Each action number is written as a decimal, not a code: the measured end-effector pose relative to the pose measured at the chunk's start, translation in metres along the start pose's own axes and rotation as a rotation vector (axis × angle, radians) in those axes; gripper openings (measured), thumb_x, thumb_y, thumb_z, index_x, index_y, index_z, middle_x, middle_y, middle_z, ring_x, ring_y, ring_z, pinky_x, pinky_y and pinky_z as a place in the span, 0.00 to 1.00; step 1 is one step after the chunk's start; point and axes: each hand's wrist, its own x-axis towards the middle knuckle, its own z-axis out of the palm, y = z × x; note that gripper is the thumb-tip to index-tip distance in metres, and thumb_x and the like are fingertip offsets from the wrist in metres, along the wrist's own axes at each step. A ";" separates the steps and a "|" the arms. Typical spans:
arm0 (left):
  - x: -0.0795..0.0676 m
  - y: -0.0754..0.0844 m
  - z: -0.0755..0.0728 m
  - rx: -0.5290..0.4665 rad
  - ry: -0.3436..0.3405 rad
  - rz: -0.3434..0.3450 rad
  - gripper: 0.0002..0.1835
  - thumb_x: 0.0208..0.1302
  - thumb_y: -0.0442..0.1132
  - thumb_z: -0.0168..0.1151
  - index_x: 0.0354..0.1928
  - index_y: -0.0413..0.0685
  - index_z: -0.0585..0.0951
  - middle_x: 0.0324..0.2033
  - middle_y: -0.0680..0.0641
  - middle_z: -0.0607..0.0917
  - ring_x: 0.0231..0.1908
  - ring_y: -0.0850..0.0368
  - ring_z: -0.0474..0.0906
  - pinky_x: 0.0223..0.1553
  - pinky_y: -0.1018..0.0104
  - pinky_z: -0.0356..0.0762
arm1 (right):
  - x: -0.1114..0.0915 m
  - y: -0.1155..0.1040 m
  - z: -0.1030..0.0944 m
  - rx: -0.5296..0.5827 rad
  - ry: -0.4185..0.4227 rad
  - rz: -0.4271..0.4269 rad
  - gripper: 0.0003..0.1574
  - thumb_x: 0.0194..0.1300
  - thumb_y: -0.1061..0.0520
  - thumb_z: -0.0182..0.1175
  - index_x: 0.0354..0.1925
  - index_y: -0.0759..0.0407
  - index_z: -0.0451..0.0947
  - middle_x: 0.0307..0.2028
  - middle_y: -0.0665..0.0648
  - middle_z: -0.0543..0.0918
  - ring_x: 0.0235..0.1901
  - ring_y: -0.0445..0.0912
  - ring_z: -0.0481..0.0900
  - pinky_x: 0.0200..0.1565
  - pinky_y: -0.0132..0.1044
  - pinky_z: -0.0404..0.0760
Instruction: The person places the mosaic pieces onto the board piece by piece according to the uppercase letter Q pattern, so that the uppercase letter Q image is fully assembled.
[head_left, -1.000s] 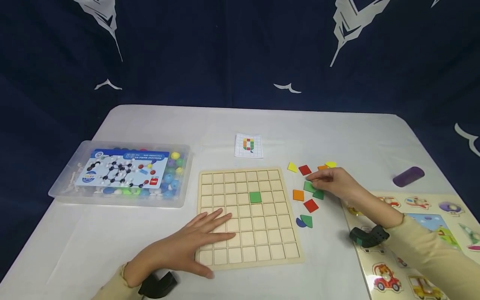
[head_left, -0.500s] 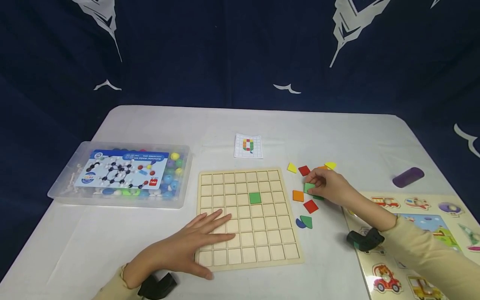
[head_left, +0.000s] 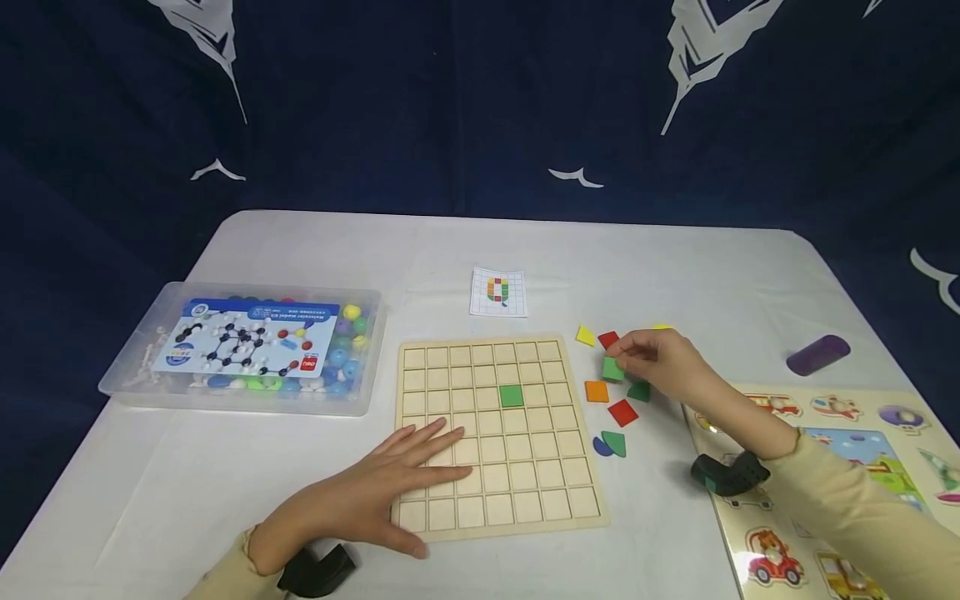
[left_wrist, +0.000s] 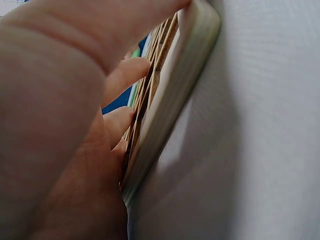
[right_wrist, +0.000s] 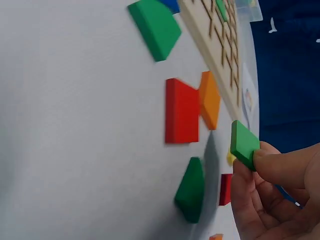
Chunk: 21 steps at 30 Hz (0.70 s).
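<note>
Between thumb and fingers, my right hand (head_left: 663,362) pinches a green square tile (right_wrist: 245,144), raised above the table in the right wrist view. Below and around it lie loose tiles: a red square (head_left: 622,412), an orange square (head_left: 597,392), a yellow piece (head_left: 585,335) and a green piece (head_left: 639,392). My left hand (head_left: 367,487) rests with spread fingers on the lower left of a wooden grid board (head_left: 517,504). One green square (head_left: 512,395) sits in a cell of that board. The left wrist view shows the board's edge (left_wrist: 167,110) close to the thumb.
A small pattern card (head_left: 498,292) lies behind the board. To the left is a clear plastic box (head_left: 367,350) of coloured balls. A picture puzzle board (head_left: 738,533) lies under the right forearm, with a purple cylinder (head_left: 817,354) behind it.
My right hand has picked the green square up from among the loose tiles and moved it slightly left. The left hand has stayed still on the board.
</note>
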 end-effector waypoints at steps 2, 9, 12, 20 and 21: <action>0.000 0.000 0.000 0.003 -0.001 0.004 0.47 0.45 0.54 0.73 0.69 0.58 0.63 0.72 0.47 0.48 0.70 0.45 0.35 0.61 0.37 0.38 | 0.001 -0.004 0.000 0.040 -0.006 -0.001 0.08 0.60 0.68 0.61 0.40 0.67 0.81 0.38 0.59 0.82 0.35 0.50 0.79 0.36 0.30 0.78; 0.000 0.000 -0.001 0.026 0.002 0.009 0.47 0.45 0.55 0.72 0.69 0.58 0.63 0.72 0.47 0.48 0.70 0.45 0.36 0.62 0.38 0.38 | 0.006 -0.029 0.011 0.251 -0.045 0.046 0.11 0.63 0.66 0.58 0.44 0.68 0.80 0.42 0.61 0.82 0.38 0.47 0.80 0.41 0.37 0.79; 0.000 0.001 -0.001 0.013 -0.002 -0.003 0.47 0.45 0.54 0.73 0.69 0.59 0.63 0.72 0.47 0.48 0.70 0.46 0.35 0.62 0.38 0.38 | 0.008 -0.040 0.021 0.341 -0.065 0.050 0.11 0.62 0.67 0.58 0.44 0.70 0.79 0.41 0.61 0.82 0.38 0.48 0.81 0.41 0.37 0.80; -0.001 0.000 -0.001 0.003 -0.008 -0.013 0.47 0.45 0.54 0.73 0.69 0.58 0.63 0.72 0.48 0.48 0.70 0.46 0.35 0.62 0.37 0.38 | 0.011 -0.057 0.053 0.374 -0.124 0.026 0.08 0.60 0.66 0.62 0.40 0.67 0.81 0.32 0.58 0.81 0.32 0.53 0.79 0.32 0.33 0.78; -0.001 0.000 -0.001 0.004 -0.008 -0.012 0.47 0.45 0.54 0.73 0.69 0.58 0.63 0.72 0.48 0.48 0.70 0.46 0.35 0.62 0.37 0.38 | 0.011 -0.058 0.056 0.377 -0.131 0.022 0.07 0.60 0.66 0.62 0.39 0.67 0.81 0.32 0.57 0.81 0.31 0.53 0.79 0.32 0.33 0.79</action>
